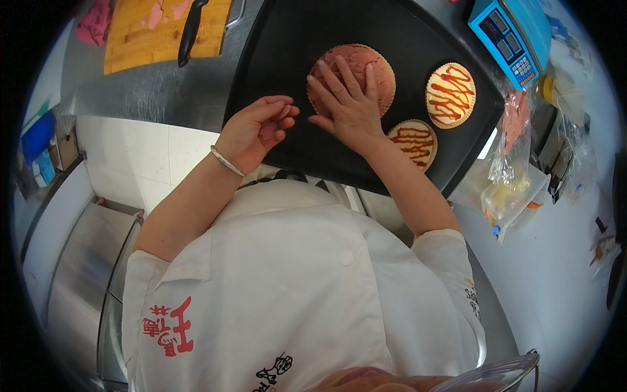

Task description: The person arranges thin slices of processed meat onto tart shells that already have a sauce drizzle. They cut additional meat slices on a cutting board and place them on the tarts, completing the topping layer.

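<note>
My right hand [351,108] lies flat, fingers spread, on a round dough base [390,78] covered with overlapping pink meat slices [356,59]. The base rests on a large black tray [281,59]. My left hand [257,130] hovers over the tray's left edge, its fingers curled in and nothing visible in them. Right of the covered base lies a smaller pale base [450,95] with zigzag lines of red sauce. Another pale base [415,142] with the same red lines sits below it, partly hidden by my right forearm.
At the upper left, a wooden cutting board [130,49] holds pink slices and a black-handled knife [191,32]. Beside it is a dark pink bundle [95,23]. A blue digital scale [513,39] stands at the upper right. Plastic bags [513,173] lie below the scale.
</note>
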